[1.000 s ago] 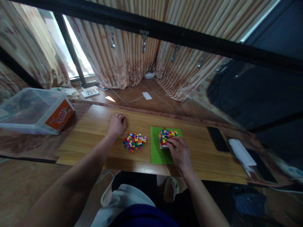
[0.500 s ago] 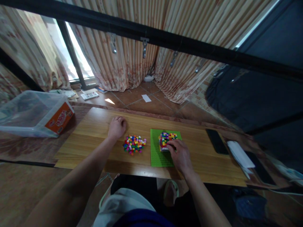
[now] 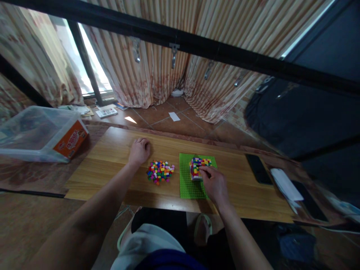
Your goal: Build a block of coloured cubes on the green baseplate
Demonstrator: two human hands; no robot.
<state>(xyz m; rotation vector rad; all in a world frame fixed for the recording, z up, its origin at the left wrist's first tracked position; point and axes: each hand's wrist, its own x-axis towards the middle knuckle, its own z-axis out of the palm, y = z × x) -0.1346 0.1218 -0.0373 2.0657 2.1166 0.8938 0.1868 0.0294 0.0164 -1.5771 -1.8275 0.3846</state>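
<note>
On a green studded baseplate [image 3: 185, 189] stands a block of stacked multicoloured toy bricks [image 3: 196, 170]. My right hand [image 3: 216, 184] is over the near right part of this stack, thumb and forefinger pinched together at its top. Whatever sits between those fingertips is too small or hidden to make out. My left hand [image 3: 140, 150] rests on the wooden board with its fingers curled in; the inside of that hand is hidden. Just to its right lies a loose pile of small bricks [image 3: 160, 172] in many colours.
A clear plastic bin [image 3: 39, 133] with an orange label stands left of the wooden board [image 3: 98, 165]. A dark phone [image 3: 258, 168] lies at the board's right side, beside a white object [image 3: 287, 184] and another dark flat slab [image 3: 309, 200]. A black bar [image 3: 180, 37] crosses above.
My right fingers have shifted slightly on top of the brick stack and drawn closer together. My left hand stays in place. The view tilted a little.
</note>
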